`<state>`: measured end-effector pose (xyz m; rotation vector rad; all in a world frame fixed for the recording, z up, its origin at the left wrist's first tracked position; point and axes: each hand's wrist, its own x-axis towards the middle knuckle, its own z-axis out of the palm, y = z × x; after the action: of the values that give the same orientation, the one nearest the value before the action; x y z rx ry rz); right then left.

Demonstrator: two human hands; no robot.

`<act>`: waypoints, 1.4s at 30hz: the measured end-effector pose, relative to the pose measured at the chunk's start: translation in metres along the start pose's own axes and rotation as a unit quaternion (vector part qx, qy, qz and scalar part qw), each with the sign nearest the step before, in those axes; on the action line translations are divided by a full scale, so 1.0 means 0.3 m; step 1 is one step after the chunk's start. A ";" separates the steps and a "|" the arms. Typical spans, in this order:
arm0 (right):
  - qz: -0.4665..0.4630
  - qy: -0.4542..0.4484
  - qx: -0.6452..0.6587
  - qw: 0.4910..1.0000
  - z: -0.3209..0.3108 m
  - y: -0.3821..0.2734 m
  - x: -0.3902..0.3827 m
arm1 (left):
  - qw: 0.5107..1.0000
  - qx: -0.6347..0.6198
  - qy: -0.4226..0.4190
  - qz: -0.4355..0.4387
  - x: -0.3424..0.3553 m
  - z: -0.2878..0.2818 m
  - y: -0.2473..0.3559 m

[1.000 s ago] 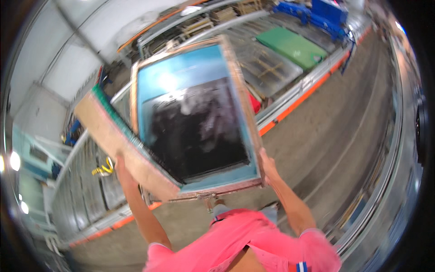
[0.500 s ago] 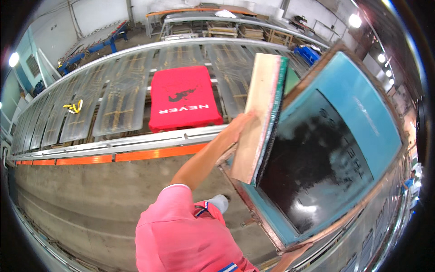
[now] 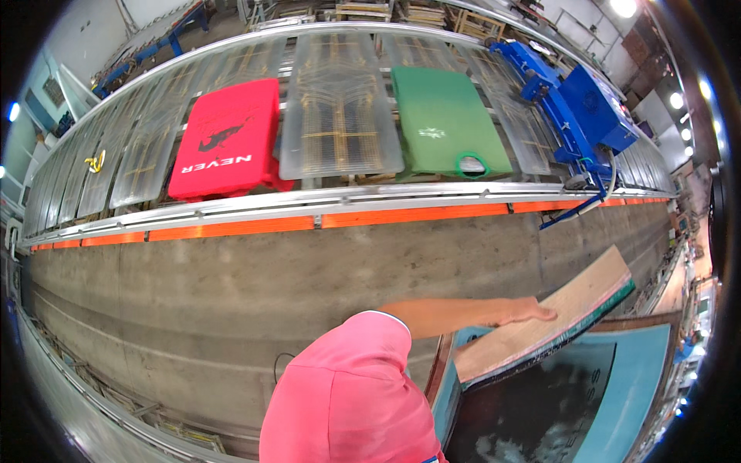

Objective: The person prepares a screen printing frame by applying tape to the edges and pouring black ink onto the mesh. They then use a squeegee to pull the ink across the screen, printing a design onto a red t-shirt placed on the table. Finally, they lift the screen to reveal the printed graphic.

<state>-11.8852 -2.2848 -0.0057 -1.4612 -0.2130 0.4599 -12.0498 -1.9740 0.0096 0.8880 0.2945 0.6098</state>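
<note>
Reaching out to the right, my left hand (image 3: 529, 310) is closed on a wide wooden squeegee (image 3: 590, 289), its thumb lying across the pale wooden face. Green and dark ink stains run along the squeegee's lower edge. It is tilted over a screen-printing frame (image 3: 652, 363), which has a light blue border and a dark, wet-looking middle with lettering. The lower part of this frame is cut off by the picture's edge. I cannot see my right hand.
Along the far side runs a long printing table with grey pallets (image 3: 340, 116) and an orange rail (image 3: 417, 214). A red printed shirt (image 3: 228, 139) and a green shirt (image 3: 448, 116) lie on pallets. A blue machine (image 3: 594, 108) straddles the table. Concrete floor (image 3: 231, 285) lies between.
My view has turned to the right and down, away from the table. The squeegee and screen now sit lower right, and the green shirt and blue machine have come into view. My right hand has left view.
</note>
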 end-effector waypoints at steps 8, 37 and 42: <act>0.002 -0.011 -0.024 1.000 0.154 -0.026 0.881 | 0.999 0.032 -0.027 -0.005 0.926 0.088 -0.251; -0.110 0.330 0.077 0.935 0.071 -0.425 2.720 | 0.987 -0.007 0.027 -0.161 3.313 -0.040 -0.159; -0.107 0.398 0.003 0.911 0.060 -0.361 2.959 | 0.988 -0.028 0.049 -0.145 3.387 -0.077 -0.178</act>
<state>-11.0796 -1.8965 -0.0182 -1.4884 0.2829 -0.3316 -11.2346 -1.3666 -0.0399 0.7448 0.4840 0.3895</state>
